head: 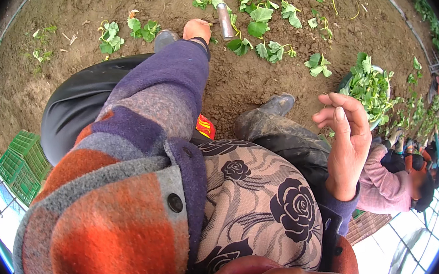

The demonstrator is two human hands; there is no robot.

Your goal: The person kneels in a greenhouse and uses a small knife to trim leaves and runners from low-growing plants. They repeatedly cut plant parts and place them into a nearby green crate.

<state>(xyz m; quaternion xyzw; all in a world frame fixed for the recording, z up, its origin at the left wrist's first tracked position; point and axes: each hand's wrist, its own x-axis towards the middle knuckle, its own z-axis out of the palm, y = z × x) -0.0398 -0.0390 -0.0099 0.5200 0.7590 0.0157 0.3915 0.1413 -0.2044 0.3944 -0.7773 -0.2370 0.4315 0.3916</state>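
My left hand (197,30) is closed around the thin handle of a small hand tool with a rounded metal head (225,21), held just above the brown soil (214,82). Leafy green seedlings (259,20) lie scattered around the metal head and to its right. More seedlings (110,37) lie on the soil left of my hand. My right hand (346,136) is raised, palm partly showing, its fingers loosely curled and apart, with nothing in it. It is close to a round container heaped with green seedlings (369,91).
My boots (278,104) rest on the soil. Green plastic crates (18,168) stand at the left, a brown crate (367,226) at the lower right. Several people crouch at the right, the nearest in a pink checked jacket (384,180). A pale hose or pipe (392,1) crosses the upper right.
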